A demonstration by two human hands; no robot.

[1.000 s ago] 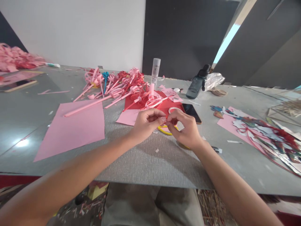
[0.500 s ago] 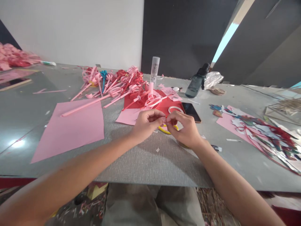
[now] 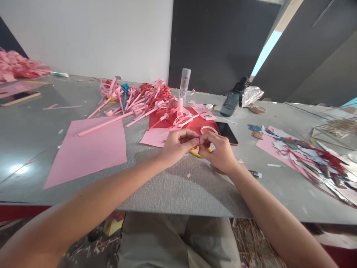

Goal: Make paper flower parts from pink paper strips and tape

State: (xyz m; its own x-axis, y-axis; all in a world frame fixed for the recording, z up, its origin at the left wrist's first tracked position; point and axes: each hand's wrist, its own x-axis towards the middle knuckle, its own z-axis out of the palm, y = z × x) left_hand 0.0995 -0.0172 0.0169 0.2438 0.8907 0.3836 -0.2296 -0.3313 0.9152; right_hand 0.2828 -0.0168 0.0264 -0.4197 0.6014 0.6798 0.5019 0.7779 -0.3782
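My left hand (image 3: 178,147) and my right hand (image 3: 217,149) meet fingertip to fingertip above the table. Both are closed in a pinch; whatever lies between the fingers is too small and covered to make out, though a hint of red shows there. Just beneath them is a yellow ring-shaped object (image 3: 195,153), partly covered by the fingers. A white ring (image 3: 209,129) lies right behind my right hand, on red paper (image 3: 195,123). Left of it, pink paper (image 3: 150,137) reaches under my left hand. A phone (image 3: 227,133) lies beyond my right hand.
Pink and red paper-strip flowers (image 3: 139,100) are heaped at the back. A pink sheet (image 3: 92,152) lies left, a clear tube (image 3: 184,83) and pink glue stick (image 3: 180,106) stand behind. Further right are a dark bottle (image 3: 232,100) and cut-outs with red cord (image 3: 304,152).
The view has shifted slightly, so the things on the left sit a little further right. My hands stay together, with only a small movement of the fingers.
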